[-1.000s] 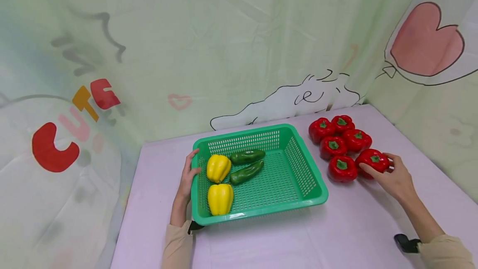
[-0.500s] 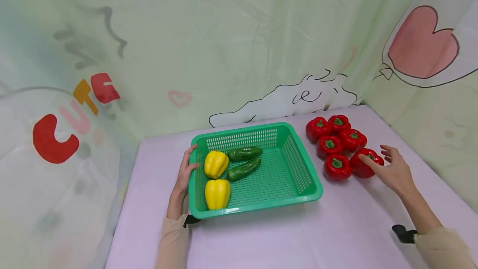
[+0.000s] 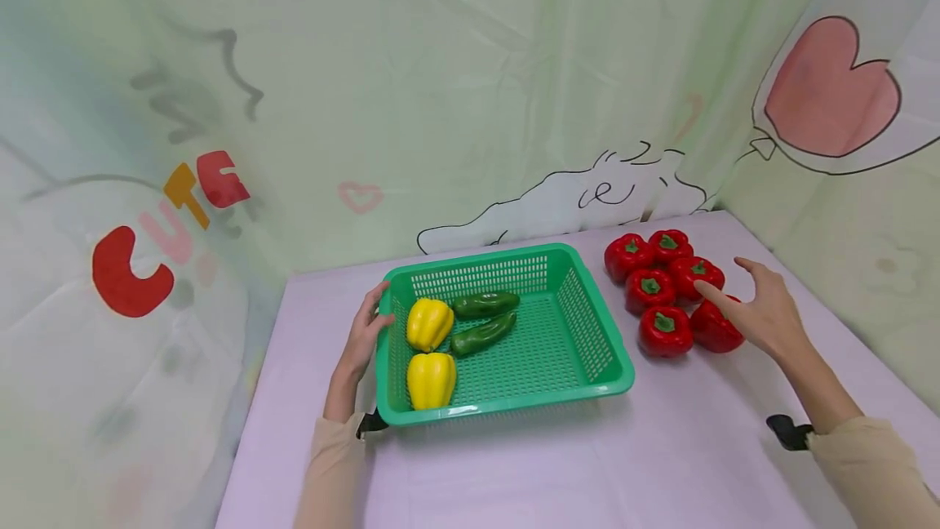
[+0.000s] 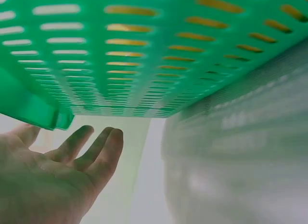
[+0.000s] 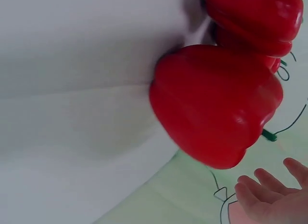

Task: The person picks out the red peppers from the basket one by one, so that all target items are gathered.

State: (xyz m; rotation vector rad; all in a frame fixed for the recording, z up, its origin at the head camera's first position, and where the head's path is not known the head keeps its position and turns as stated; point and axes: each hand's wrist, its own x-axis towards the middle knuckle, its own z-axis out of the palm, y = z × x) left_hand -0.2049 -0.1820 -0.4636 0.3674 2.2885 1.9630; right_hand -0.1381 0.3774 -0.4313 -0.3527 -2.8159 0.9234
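My left hand [image 3: 360,339] is at the left rim of a green plastic basket [image 3: 507,410], its thumb and a fingertip on the rim. In the left wrist view, the relaxed fingers of this hand [image 4: 53,171] stand apart from the slotted wall. Two yellow bell peppers [image 3: 431,380] and two long green peppers [image 3: 485,334] lie in the basket's left half. To the right, my right hand [image 3: 764,313] hovers with spread fingers over the nearest red bell pepper [image 3: 714,328]. The right wrist view shows a gap between this hand [image 5: 274,195] and the pepper.
Several other red bell peppers [image 3: 650,291] stand close together, stems up, right of the basket. A pale lilac cloth [image 3: 529,472] covers the table. Printed curtains [image 3: 470,104] enclose its back and sides.
My right hand has let go of the front right red bell pepper and drawn up away from it, thumb and fingers spreading apart. The left hand has stayed on the rim.
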